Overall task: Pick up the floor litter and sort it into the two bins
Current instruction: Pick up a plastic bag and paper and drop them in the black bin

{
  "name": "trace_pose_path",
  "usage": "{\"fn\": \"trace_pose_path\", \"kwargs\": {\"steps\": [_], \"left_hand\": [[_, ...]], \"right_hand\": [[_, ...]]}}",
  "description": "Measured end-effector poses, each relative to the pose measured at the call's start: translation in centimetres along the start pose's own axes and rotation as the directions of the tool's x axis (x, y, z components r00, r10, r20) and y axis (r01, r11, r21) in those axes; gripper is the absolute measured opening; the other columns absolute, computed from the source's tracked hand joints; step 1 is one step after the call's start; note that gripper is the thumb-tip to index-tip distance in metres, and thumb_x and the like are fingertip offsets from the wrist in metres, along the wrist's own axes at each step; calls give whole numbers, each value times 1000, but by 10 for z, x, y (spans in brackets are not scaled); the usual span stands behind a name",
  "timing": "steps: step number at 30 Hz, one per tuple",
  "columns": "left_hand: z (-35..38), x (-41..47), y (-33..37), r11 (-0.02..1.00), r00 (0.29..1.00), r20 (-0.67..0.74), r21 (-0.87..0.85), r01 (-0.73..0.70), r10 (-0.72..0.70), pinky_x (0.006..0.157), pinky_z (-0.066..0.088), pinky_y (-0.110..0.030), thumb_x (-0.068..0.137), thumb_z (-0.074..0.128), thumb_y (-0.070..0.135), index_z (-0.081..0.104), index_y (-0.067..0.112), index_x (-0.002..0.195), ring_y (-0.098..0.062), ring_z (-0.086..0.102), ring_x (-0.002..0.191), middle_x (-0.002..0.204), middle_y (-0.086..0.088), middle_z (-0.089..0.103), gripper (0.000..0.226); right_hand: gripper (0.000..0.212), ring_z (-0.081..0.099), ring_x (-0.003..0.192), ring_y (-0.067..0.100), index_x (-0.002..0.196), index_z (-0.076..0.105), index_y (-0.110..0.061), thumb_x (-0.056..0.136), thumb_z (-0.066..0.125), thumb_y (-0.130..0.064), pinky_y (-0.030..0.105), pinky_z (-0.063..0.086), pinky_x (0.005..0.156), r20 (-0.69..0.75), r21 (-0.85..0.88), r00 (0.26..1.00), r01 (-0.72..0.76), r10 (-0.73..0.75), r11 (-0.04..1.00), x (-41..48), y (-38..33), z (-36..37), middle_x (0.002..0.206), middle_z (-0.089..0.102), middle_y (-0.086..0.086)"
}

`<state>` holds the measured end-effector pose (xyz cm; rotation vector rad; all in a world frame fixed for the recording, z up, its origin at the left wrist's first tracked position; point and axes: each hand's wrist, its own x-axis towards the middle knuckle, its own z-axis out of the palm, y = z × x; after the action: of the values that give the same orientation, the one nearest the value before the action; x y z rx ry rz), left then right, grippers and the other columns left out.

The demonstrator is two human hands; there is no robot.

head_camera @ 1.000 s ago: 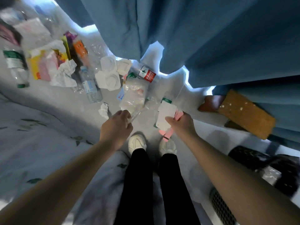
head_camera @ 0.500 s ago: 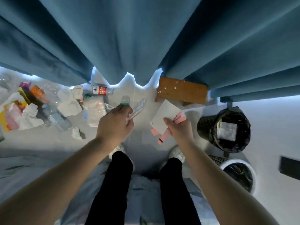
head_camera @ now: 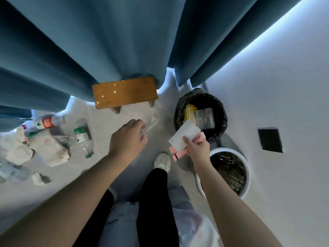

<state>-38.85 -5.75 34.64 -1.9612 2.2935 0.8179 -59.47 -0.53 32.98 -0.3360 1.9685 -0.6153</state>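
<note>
R hand (head_camera: 196, 148) pinches white card (head_camera: 185, 137) + pink slips (head_camera: 175, 152) at black bin (head_camera: 219, 111) rim, prob for drop; L hand (head_camera: 129, 139) grips clear wrapper (head_camera: 151, 124), waiting.

The clear wrapper (head_camera: 150, 124) in the left hand (head_camera: 128, 139) is see-through and blurry, so its shape is hard to tell. The right hand (head_camera: 196, 147) covers the middle of the pink papers (head_camera: 175, 154). The white card (head_camera: 185, 138) hides part of the black bin (head_camera: 220, 111). At the far left of the frame, a blurry bottle (head_camera: 10, 172) is cut off by the edge. A white bag (head_camera: 195, 230) at the bottom is cut off too. The label on the red bottle (head_camera: 47, 122) is too small to read.
</note>
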Motion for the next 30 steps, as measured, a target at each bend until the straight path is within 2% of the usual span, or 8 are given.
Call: {"fn": "trace_pose_path", "kwargs": {"steps": [3, 7, 17, 19, 20, 21, 24, 30], "left_hand": [[39, 30, 46, 998, 995, 94, 38, -43, 39, 64, 40, -29, 88, 54, 26, 55, 19, 110, -21, 59, 94, 110, 2, 59, 23], [84, 65, 86, 988, 977, 194, 107, -107, 85, 62, 35, -29, 85, 55, 26, 54, 19, 105, -23, 58, 92, 106, 0, 57, 21], [149, 133, 104, 945, 957, 235, 239, -224, 167, 56, 32, -28, 84, 56, 25, 55, 20, 99, -20, 56, 83, 95, 3, 55, 16], [155, 143, 99, 940, 958, 213, 238, -242, 193, 56, 33, -28, 82, 59, 24, 57, 19, 95, -21, 56, 81, 92, 2, 57, 14], [158, 148, 97, 937, 954, 213, 236, -258, 209, 56, 34, -28, 82, 60, 24, 57, 18, 95, -21, 57, 80, 92, 2, 57, 14], [161, 153, 96, 933, 951, 213, 235, -273, 224, 57, 34, -28, 82, 61, 24, 58, 18, 95, -21, 57, 80, 91, 2, 58, 15], [168, 167, 100, 923, 942, 224, 238, -302, 251, 58, 37, -29, 83, 61, 24, 58, 17, 98, -22, 57, 81, 93, 0, 57, 17], [186, 179, 135, 884, 908, 293, 273, -380, 300, 56, 32, -30, 85, 55, 25, 52, 18, 100, -23, 55, 89, 97, 0, 52, 17]], "right_hand": [[18, 64, 85, 30, 75, 58, -11, 86, 69, -20, 47, 53, 81, -65, -38, 998, -9, 6, 999, 45, 15, -35, 86, 65, 14], [34, 48, 63, 17, 63, 41, -12, 89, 61, -21, 31, 38, 56, -123, -172, 992, 20, -42, 985, 102, 29, -67, 63, 45, 2], [36, 51, 71, 18, 63, 38, -23, 89, 62, -23, 28, 36, 57, -16, -300, 995, 85, -94, 950, 253, 46, -51, 67, 47, -4], [24, 58, 83, 24, 71, 46, -22, 89, 62, -25, 32, 45, 66, 11, -331, 998, 67, -67, 941, 275, 51, -41, 77, 55, -1], [12, 59, 94, 26, 84, 54, -21, 88, 63, -28, 35, 49, 74, 27, -360, 999, 52, -45, 931, 284, 55, -37, 90, 60, 2], [23, 56, 107, 28, 107, 56, -20, 88, 64, -31, 39, 48, 83, 38, -407, 999, 38, -24, 912, 291, 59, -33, 108, 60, 6], [82, 33, 135, 31, 150, 16, -21, 87, 65, -39, 45, 38, 102, 18, -609, 998, 55, -55, 792, 298, 71, -30, 147, 34, 9], [75, -1, 148, 32, 154, 5, -21, 96, 43, -47, 54, 5, 116, 168, -893, 911, 302, -377, 332, 258, 88, -63, 161, 7, 11]]}}
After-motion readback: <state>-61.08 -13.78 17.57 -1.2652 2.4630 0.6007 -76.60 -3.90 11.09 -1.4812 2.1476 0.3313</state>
